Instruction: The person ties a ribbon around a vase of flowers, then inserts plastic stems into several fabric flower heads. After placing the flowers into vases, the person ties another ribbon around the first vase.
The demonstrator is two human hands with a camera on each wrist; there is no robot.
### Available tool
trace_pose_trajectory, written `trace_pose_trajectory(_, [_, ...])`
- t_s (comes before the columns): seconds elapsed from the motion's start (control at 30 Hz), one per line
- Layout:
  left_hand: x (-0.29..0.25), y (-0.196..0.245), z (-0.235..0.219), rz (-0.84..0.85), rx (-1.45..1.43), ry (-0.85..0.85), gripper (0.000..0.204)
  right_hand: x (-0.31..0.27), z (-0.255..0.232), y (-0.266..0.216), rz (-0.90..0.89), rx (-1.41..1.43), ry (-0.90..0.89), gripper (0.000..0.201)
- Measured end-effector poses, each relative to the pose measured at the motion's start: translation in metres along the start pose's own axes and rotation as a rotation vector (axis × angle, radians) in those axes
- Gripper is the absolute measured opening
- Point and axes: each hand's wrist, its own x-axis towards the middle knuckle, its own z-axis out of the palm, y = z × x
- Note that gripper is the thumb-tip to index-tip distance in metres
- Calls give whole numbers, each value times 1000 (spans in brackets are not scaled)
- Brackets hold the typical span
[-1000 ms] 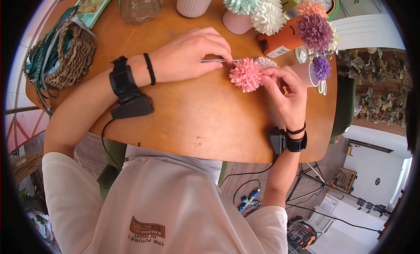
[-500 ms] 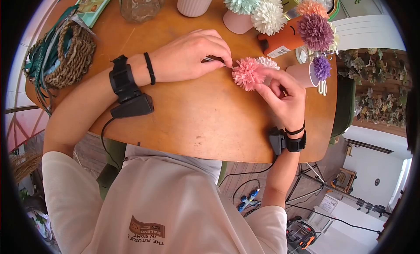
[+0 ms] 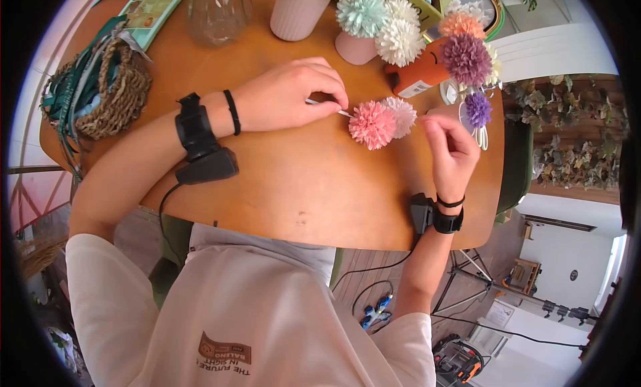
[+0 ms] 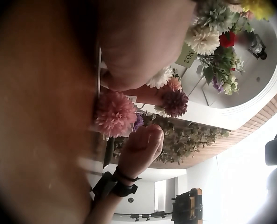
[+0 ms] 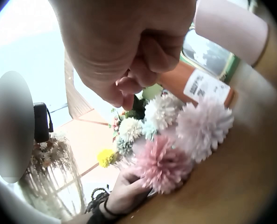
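Observation:
My left hand (image 3: 290,93) pinches a thin stem near the middle of the table in the head view. At the end of that stem is a pink pompom flower (image 3: 372,125), with a pale pink flower (image 3: 402,115) close against its far right side. In the right wrist view, the pink flower (image 5: 161,163) and the pale one (image 5: 203,128) lie side by side. My right hand (image 3: 453,150) is to the right of both flowers, apart from them, its fingers curled in and nothing visible in them.
Behind the flowers are an orange holder (image 3: 420,73), a mint flower (image 3: 364,15), a purple flower (image 3: 465,59) and a ribbed pink vase (image 3: 300,15). A glass vase (image 3: 219,17) stands at the back. At the left sits a woven basket (image 3: 117,87) with green ribbons.
My right hand has let go of the pink flower and drawn away to the right. The pale flower now shows more fully. My left hand still pinches the stem; the head view has shifted slightly.

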Motion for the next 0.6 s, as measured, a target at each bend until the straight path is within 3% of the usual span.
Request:
trace_pose_trajectory(0.07, [0,2,0,-11,-7,6,11,6,-6,-5,1,83,178,10])
trace_pose_trajectory(0.13, [-1,3,-1,-31,-20,5,12,13,-31,4,57,-15,390,13])
trace_pose_trajectory(0.23, [-1,1,1,-14,-4,14,13,31,-72,0,84,-419,486,28])
trace_pose_trajectory(0.37, [-1,-1,2,-5,12,22,11,43,-102,9,241,-670,316,41])
trace_pose_trajectory(0.5, [-1,-1,1,-17,7,21,12,46,-94,22,255,-702,207,34])
trace_pose_trajectory(0.6, [-1,0,1,-24,10,34,12,46,-92,29,223,-757,246,29])
